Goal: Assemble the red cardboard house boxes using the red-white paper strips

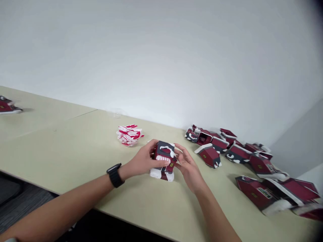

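A small dark red model house (165, 152) with a grey roof and white snow-like trim is between my hands near the middle of the table. My left hand (140, 162) grips its left side, the thumb lying across the front and the fingers mostly hidden behind. On the right side, my right hand (189, 168) has its curled fingers against the house near the yellow window. Whether the white base touches the tabletop is hard to tell. Behind my left hand stands a bundle of red-and-white striped pieces (130, 134), apparently in a clear cup.
Several similar house parts (209, 155) are heaped at the right, running from the wall (151, 60) to the right table edge. Another red house piece (8, 106) lies at the far left. A faint clear container (116, 113) is near the wall on the pale table (63, 148).
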Demonstrator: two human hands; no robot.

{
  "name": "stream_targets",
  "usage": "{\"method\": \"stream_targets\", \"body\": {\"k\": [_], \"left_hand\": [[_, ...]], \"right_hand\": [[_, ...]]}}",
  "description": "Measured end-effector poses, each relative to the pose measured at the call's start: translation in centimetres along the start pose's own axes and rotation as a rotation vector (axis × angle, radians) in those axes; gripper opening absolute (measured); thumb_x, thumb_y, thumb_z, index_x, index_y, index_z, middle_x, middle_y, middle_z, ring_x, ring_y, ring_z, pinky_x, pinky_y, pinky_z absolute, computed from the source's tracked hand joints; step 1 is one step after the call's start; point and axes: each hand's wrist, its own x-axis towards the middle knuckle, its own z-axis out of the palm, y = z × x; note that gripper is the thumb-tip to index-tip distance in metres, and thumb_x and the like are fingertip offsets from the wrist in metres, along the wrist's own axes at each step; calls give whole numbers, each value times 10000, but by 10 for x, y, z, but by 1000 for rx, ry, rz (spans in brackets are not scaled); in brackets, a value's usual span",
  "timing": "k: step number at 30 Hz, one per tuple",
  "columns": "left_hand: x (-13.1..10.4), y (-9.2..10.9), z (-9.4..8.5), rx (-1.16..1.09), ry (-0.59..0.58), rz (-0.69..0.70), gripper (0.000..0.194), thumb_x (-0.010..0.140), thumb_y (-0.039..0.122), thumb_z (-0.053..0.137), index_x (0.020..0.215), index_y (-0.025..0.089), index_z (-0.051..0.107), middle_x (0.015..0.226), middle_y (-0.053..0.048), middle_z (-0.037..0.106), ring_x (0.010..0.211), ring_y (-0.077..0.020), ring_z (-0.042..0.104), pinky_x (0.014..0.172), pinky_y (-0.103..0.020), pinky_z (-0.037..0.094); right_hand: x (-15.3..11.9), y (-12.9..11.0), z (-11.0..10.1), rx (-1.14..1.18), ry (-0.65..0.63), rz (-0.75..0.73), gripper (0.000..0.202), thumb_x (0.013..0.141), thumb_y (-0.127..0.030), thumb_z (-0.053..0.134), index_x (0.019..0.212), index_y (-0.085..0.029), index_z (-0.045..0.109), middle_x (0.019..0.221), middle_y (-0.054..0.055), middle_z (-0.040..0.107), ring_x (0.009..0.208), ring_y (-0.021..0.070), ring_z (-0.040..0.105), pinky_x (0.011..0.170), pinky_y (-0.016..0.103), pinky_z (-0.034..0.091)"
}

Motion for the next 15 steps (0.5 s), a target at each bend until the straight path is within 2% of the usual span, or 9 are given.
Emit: {"method": "stream_targets", "body": {"k": [2,5,8,10,12,15], "left_hand": [[-28,-1,-13,-3,57,-43,634,705,399,890,1207,229,542,1199,-73,671,1087,-213,648,948,-342,525],[-70,-6,-38,56,173,-108,649,716,403,881,1245,252,535,1247,-71,668,1144,-222,644,997,-344,518],[-98,-12,-78,192,335,-140,673,727,459,857,1281,279,520,1280,-68,666,1161,-236,644,978,-334,525],[-107,-15,-118,335,452,-141,707,711,512,850,1285,270,518,1256,-73,678,1142,-254,649,964,-344,524],[-113,-15,-169,481,595,-152,765,706,556,834,1318,244,498,1276,-99,669,1164,-280,636,984,-373,515],[-126,-10,-256,699,960,-231,923,742,550,796,1463,199,337,1429,-186,562,1266,-316,579,1018,-412,503]], "right_hand": [[0,0,-1,-10,35,13,566,858,-634,689,1289,-278,604,1346,106,627,1189,281,605,937,420,537],[3,3,-5,-80,129,13,521,846,-623,706,1223,-271,640,1348,108,620,1174,283,596,888,401,551],[5,7,-6,-126,153,30,515,837,-640,705,1192,-270,659,1307,108,641,1137,286,606,844,396,567],[6,10,-5,-167,159,42,533,825,-661,704,1182,-267,667,1281,110,651,1119,291,613,830,403,575],[6,13,-5,-201,159,52,545,821,-672,700,1185,-268,668,1276,111,654,1118,297,616,826,408,582],[6,16,-6,-225,166,60,558,816,-679,700,1193,-269,669,1269,109,662,1111,296,626,817,400,592]]}}
